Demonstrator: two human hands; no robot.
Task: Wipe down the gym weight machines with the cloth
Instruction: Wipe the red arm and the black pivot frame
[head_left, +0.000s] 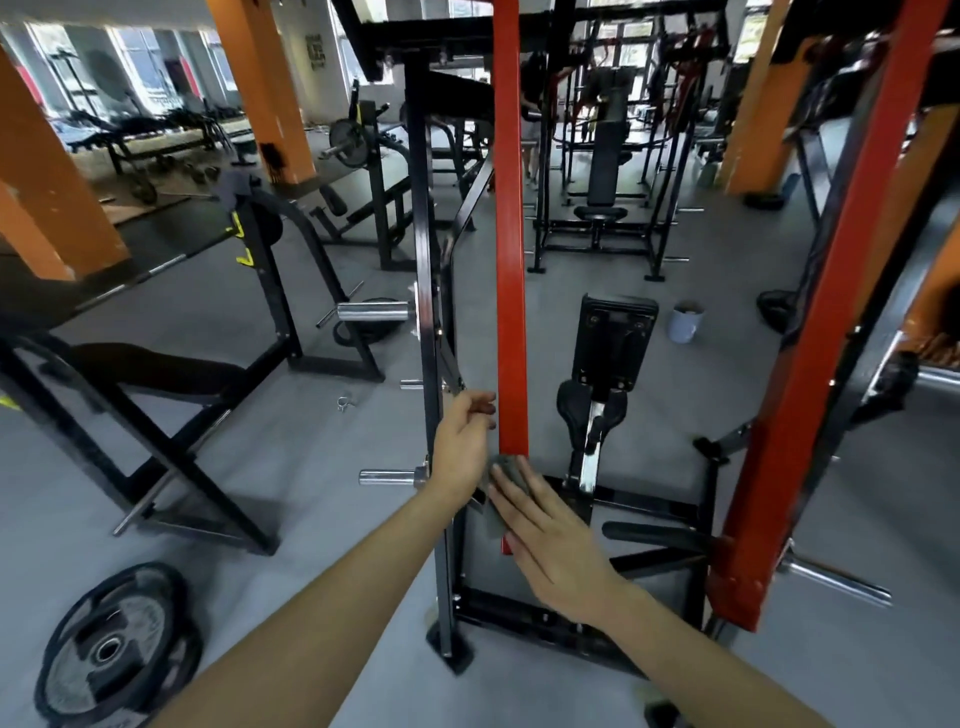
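A red upright bar (509, 260) of a black weight machine (597, 395) stands straight ahead. My right hand (550, 540) lies flat with straight fingers and presses a grey cloth (506, 475) against the lower part of that bar. My left hand (465, 441) is just left of the bar, its fingers curled round the bar's edge a little above the cloth. Most of the cloth is hidden under my right hand.
A weight plate (119, 649) lies on the grey floor at lower left. Chrome pegs (387, 477) stick out from the black post (431, 364) left of the bar. A second red beam (810, 338) slants at right. Benches, racks, orange pillars and a blue bucket (684, 322) stand around.
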